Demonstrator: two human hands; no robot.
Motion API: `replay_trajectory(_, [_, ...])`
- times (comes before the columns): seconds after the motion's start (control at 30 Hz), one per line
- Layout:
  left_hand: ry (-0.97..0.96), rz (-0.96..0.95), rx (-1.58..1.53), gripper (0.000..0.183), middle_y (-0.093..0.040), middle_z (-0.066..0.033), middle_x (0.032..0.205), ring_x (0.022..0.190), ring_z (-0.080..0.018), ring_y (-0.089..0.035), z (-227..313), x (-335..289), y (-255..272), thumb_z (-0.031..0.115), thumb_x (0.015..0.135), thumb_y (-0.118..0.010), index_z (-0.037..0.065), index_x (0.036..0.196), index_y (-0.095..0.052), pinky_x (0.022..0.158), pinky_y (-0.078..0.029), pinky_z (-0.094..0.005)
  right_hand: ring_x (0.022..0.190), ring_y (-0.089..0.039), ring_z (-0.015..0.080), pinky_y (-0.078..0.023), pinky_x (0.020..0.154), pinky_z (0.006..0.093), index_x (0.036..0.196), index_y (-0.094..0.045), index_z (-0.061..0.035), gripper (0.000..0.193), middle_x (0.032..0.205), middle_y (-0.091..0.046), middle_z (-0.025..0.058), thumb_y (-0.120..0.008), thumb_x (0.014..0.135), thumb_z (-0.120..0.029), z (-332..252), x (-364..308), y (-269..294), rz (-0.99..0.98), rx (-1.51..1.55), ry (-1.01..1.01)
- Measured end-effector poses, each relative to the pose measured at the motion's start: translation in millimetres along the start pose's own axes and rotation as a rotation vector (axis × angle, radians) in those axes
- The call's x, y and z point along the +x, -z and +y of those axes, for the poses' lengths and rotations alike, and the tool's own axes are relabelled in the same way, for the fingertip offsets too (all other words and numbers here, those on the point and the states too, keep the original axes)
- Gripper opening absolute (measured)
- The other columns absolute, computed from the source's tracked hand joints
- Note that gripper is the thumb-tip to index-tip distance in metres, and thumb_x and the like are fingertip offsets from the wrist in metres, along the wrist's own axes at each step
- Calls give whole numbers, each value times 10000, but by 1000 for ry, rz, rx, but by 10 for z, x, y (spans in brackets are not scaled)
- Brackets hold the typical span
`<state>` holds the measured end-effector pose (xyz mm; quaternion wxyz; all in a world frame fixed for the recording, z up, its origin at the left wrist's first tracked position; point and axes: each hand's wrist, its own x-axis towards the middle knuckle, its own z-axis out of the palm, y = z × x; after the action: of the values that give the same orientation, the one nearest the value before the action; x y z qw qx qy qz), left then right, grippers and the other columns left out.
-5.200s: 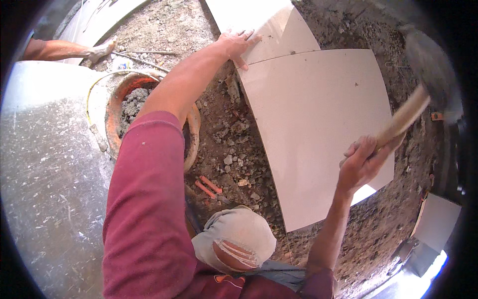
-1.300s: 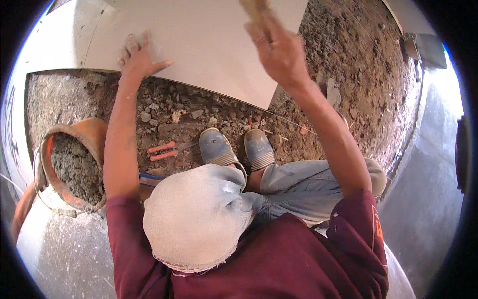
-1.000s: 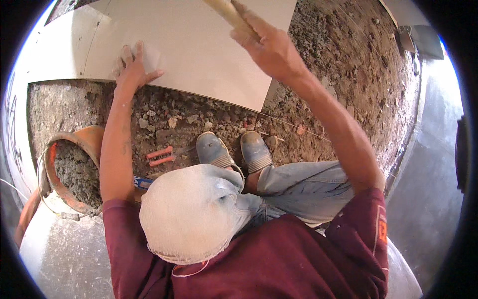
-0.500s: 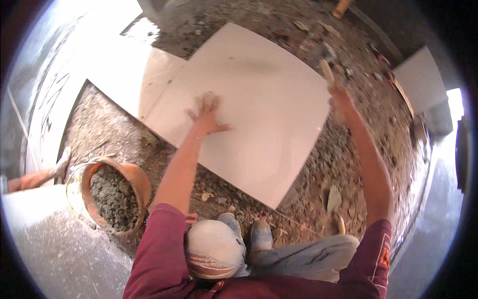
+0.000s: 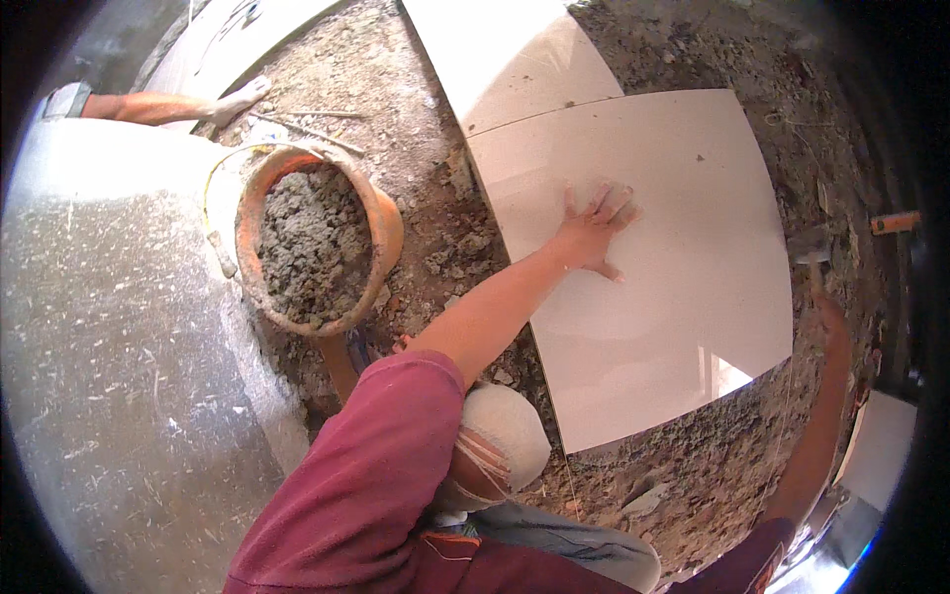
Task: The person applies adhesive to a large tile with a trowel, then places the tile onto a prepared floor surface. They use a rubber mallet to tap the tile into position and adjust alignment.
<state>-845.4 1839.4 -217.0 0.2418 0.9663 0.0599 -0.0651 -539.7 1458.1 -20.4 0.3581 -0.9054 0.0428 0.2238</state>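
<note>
My left hand (image 5: 591, 241) lies with its fingers spread on a large pale tile (image 5: 683, 327), which rests on rough, mortar-covered ground. Beyond the tile's right edge, my right hand (image 5: 829, 319) is closed round the light handle of a tool with a grey head (image 5: 809, 246). Blur hides whether that head is a mallet's or a trowel's. The tool is over the rubble, just off the tile. To my left stands an orange bucket (image 5: 389, 233) filled with wet grey mortar (image 5: 312, 243), apart from both hands.
Another pale tile (image 5: 515, 59) adjoins at the far side. A speckled grey slab (image 5: 119, 327) spans the left, where another person's leg and foot (image 5: 233, 102) reach in. An orange-ended object (image 5: 896, 223) and a pale board (image 5: 881, 450) are at the right. A thin string (image 5: 782, 436) crosses the soil.
The view has swung left, bringing the bucket nearer the middle. My left hand stays spread on the tile. My right hand still holds the tool beside the tile's right edge.
</note>
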Motion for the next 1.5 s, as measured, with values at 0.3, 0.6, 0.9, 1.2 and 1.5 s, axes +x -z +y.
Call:
replay_trajectory(0.3, [2, 52, 25, 1296, -79, -37, 1733, 1593, -322, 1, 14, -18, -13, 743, 578, -803, 290, 1640, -214, 1096, -31, -849, 539, -466, 112, -416, 457, 295, 1383, -542, -151, 417, 736, -517, -22, -615, 1011, -323, -227, -35, -31, -17, -55, 20])
replay_trajectory(0.6, [10, 56, 37, 1283, -92, -9, 1733, 1594, -301, 10, 13, -22, -96, 789, 572, -772, 299, 1633, -243, 1116, 10, -833, 534, -466, 104, -412, 451, 287, 1398, -537, -152, 427, 729, -516, -24, -616, 1013, -320, -322, -160, -208, -31, -76, 31])
replay_trajectory(0.9, [-6, 138, 108, 1259, -93, -5, 1731, 1593, -302, 8, -21, -46, -168, 829, 586, -718, 291, 1628, -259, 1111, 7, -842, 528, -465, 96, -409, 445, 278, 1413, -532, -153, 437, 723, -514, -26, -616, 1016, -317, -392, -210, -430, -43, -99, 48])
replay_trajectory(1.2, [-22, 134, 27, 1253, -108, -29, 1729, 1592, -316, -18, -33, -84, -96, 749, 606, -784, 269, 1632, -249, 1078, -36, -870, 523, -464, 89, -405, 439, 269, 1427, -527, -155, 448, 717, -512, -29, -616, 1019, -314, -606, -274, -476, -18, -105, 84])
replay_trajectory(1.5, [-3, 55, -16, 1254, -134, -54, 1725, 1592, -326, -27, -22, -62, -29, 678, 644, -831, 265, 1645, -197, 1091, -37, -861, 518, -463, 81, -401, 433, 261, 1442, -522, -156, 459, 710, -510, -31, -617, 1021, -311, -557, -444, -858, 53, -59, 170])
